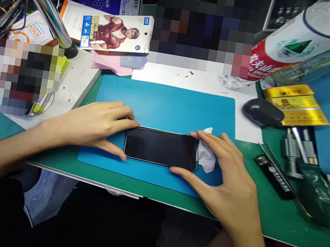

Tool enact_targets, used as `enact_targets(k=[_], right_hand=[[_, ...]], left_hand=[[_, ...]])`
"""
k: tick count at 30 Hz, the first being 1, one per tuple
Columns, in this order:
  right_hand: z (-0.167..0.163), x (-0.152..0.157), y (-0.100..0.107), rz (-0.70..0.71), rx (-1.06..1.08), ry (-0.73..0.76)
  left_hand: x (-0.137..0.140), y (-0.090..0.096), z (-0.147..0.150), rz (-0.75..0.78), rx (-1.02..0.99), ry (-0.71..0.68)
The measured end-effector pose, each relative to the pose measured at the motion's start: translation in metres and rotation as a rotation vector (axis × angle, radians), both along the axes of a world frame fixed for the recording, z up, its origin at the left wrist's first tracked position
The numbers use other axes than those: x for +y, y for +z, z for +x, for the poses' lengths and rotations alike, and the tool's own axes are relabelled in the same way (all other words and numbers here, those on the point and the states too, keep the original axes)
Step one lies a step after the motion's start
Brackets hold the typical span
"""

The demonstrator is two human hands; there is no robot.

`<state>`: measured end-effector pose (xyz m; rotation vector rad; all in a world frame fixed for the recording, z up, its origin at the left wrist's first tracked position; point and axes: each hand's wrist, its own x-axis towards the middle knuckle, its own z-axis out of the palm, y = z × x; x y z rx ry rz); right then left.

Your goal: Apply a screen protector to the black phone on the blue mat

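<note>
A smartphone (161, 147) with a dark, glossy face lies lengthwise on a blue mat (167, 107). At its left end, my left hand (106, 124) grips the corners, thumb at the near one and index finger at the far one. My right hand (224, 163) spans the right end, with the thumb against the near edge and fingertips at the far corner. Crumpled white tissue (207, 158) sits beside that end, partly behind my right fingers. A thin dark rim shows at the phone's right end.
Right of the mat are a black mouse-shaped object (263, 112), gold packets (297, 105), a black-handled tool (276, 178) and a green pouch (323, 196). A red-and-white bottle (291, 47) leans in at the upper right. A metal lamp post (50, 11) stands left, near a boxed package (116, 33).
</note>
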<state>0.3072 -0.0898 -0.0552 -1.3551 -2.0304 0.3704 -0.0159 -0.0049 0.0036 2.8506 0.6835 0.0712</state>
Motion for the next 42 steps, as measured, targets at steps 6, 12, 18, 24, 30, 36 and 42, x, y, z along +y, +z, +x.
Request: enact_targets(k=[6, 12, 18, 24, 30, 36, 42], right_hand=[[0.0002, 0.0001, -0.0004, -0.005, 0.004, 0.001], [-0.001, -0.0005, -0.0002, -0.012, 0.008, -0.007], [-0.0009, -0.0005, -0.0006, 0.004, 0.006, 0.005], [-0.0004, -0.0013, -0.0005, -0.018, 0.015, -0.014], [-0.0012, -0.0006, -0.001, 0.0, 0.011, -0.004], [-0.0007, -0.0002, -0.0008, 0.01, -0.001, -0.001], [-0.0009, 0.0009, 0.0013, 0.008, -0.021, -0.001]], left_hand=[[-0.0021, 0.0004, 0.0015, -0.004, 0.033, 0.016], [-0.0017, 0.0, 0.0021, -0.042, 0.015, 0.029], [0.0002, -0.003, 0.0027, -0.064, -0.005, 0.033], [0.0009, -0.0051, 0.0015, -0.058, 0.016, 0.032], [-0.0013, -0.0021, 0.0023, -0.008, 0.012, 0.021], [-0.0017, -0.0019, 0.002, 0.083, 0.008, -0.021], [0.0007, -0.0044, -0.0004, 0.151, -0.006, -0.059]])
